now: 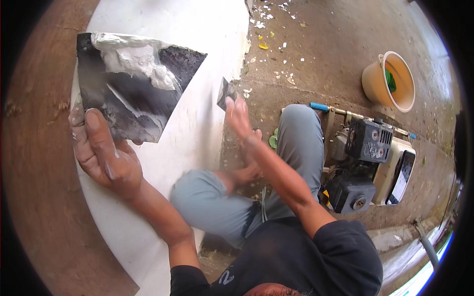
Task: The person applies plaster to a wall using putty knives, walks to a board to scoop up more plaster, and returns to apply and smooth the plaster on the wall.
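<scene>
Plate (98, 93), dark and flat, sits at 10 o'clock in your left hand (112, 160). Your left thumb lies on its near face at the lower left corner; the other fingers are partly hidden behind, gripping it from below, and there's white on the thumb. Thick white paste (136, 61) is heaped along the plate's top, thinner smears lower down. Your right hand (239, 118), just before 12 o'clock from centre, pinches a small dark scraper (223, 92) between thumb and fingers; blur hides exact finger placement. Scraper is apart from the plate, blade over the edge of the long white board (197, 133); can't tell if it touches. Board runs from 7 to 12 o'clock, brown wood (39, 163) outside it at 9. Your bent knees sit in grey trousers (301, 143). Engine (368, 140) with dark boxy parts at 3 o'clock, pale bucket (368, 84) at 2, tipped toward you in view, something green (390, 81) inside. White chips and a yellow leaf (263, 46) lie on the floor (326, 49) past 12.
</scene>
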The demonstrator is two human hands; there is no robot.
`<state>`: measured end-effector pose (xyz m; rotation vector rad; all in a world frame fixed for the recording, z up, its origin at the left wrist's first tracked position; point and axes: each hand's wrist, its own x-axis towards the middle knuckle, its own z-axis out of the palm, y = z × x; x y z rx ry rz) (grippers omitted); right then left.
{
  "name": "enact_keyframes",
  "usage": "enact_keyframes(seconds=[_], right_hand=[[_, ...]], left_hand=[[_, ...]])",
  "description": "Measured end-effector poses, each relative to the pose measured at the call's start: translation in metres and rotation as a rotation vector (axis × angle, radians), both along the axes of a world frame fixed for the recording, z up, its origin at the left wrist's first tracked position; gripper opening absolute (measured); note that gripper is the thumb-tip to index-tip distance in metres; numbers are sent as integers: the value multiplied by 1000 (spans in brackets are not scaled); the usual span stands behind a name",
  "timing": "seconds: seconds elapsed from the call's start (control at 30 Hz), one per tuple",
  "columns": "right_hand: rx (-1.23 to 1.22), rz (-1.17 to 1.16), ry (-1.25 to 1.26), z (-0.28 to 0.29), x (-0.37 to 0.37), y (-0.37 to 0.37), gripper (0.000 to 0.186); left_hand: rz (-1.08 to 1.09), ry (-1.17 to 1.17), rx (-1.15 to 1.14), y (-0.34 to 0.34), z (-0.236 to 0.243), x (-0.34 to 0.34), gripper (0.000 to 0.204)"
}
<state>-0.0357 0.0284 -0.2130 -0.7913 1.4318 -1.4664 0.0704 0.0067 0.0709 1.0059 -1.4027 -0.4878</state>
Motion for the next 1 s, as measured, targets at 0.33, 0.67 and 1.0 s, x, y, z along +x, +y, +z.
enact_keyframes(seconds=[0.33,0.67,1.0], right_hand=[[226,188,-539,49,-71,-98,33],[-105,182,-35,191,-82,-108,24],[-331,-80,88,101,-89,-67,37]], left_hand=[[-10,-4,11,2,7,-4,34],[52,-356,-217,3,20,19,31],[15,-108,-165,10,21,22,35]])
